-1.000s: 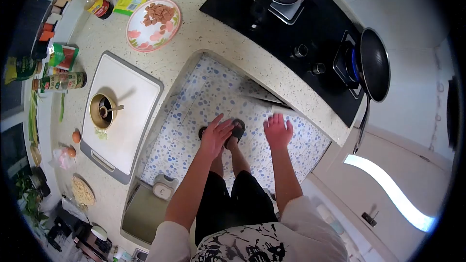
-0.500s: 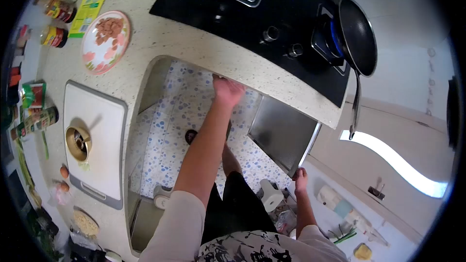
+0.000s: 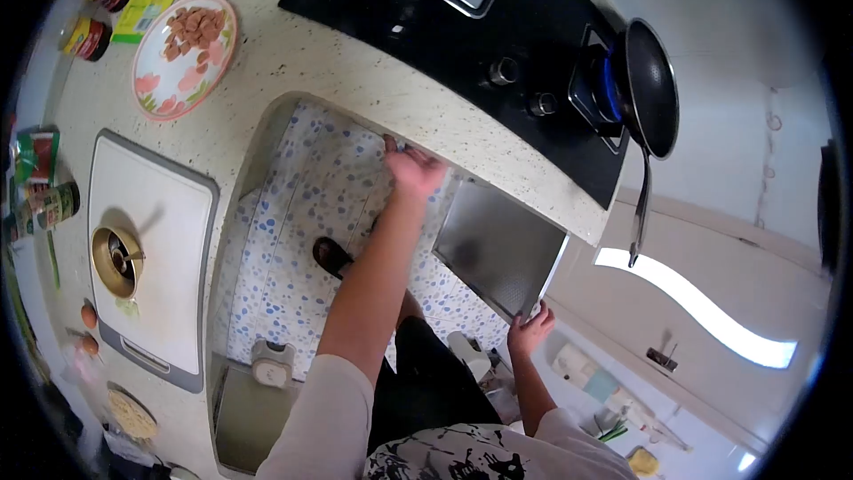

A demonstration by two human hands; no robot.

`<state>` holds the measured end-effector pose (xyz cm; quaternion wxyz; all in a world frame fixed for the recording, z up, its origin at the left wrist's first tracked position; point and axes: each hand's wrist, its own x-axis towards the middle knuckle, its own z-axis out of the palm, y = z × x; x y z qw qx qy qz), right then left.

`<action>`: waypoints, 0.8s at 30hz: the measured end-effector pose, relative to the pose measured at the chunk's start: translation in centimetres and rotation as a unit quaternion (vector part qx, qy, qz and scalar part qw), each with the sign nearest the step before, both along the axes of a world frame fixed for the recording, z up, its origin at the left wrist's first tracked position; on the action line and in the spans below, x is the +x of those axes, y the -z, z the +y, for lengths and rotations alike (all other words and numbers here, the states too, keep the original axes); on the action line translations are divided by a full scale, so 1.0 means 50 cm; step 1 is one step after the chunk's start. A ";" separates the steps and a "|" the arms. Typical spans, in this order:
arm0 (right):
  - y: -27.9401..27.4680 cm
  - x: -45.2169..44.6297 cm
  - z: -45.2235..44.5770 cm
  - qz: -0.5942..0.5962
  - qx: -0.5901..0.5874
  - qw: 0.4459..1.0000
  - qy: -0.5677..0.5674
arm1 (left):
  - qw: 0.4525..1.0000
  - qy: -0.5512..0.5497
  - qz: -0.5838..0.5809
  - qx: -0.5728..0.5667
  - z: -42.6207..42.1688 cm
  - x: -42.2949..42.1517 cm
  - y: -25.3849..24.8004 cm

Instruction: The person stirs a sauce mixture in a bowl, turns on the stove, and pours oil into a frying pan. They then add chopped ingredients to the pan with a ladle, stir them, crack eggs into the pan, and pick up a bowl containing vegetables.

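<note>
My left hand [image 3: 415, 171] reaches under the front edge of the pale speckled countertop [image 3: 373, 93], below the hob. Its thumb stands apart from the fingers, and I see nothing held in it; the fingertips are partly hidden at the edge. My right hand [image 3: 530, 331] grips the outer corner of a pulled-out metal drawer [image 3: 498, 249], thumb and fingers on either side of its rim. The drawer's grey bottom shows no contents.
A black frying pan [image 3: 651, 89] sits over a blue flame on the hob [image 3: 444, 44]. On the counter are a plate of cut meat [image 3: 182, 93], a cutting board [image 3: 169, 240] with a brass-coloured bowl [image 3: 114, 262], eggs [image 3: 89, 331] and noodles [image 3: 131, 413]. A sandalled foot [image 3: 331, 255] stands below.
The view has shifted, so the counter items sit further left. My right hand has changed its hold at the drawer corner, with the thumb now showing over the rim. The left hand stays near the counter edge.
</note>
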<state>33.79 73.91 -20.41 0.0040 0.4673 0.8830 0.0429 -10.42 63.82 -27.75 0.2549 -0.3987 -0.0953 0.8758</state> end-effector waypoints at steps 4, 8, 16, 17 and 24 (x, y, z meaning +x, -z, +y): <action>-0.015 -0.110 -0.016 -0.005 -0.077 0.992 -0.099 | 0.994 -0.025 -0.052 0.091 -0.044 0.086 0.015; 0.033 -0.209 -0.027 0.029 -0.116 0.976 -0.180 | 0.972 -0.068 -0.139 0.175 -0.127 0.162 0.015; 0.121 -0.515 -0.090 0.047 -0.264 0.928 -0.259 | 0.987 -0.140 -0.056 0.057 -0.268 0.260 0.065; 0.150 -0.557 -0.089 0.067 -0.266 0.918 -0.288 | 0.983 -0.165 -0.024 0.070 -0.305 0.274 0.077; 0.393 -0.853 -0.078 -0.031 -0.196 0.945 -0.261 | 0.972 -0.220 -0.019 -0.085 -0.520 0.209 0.053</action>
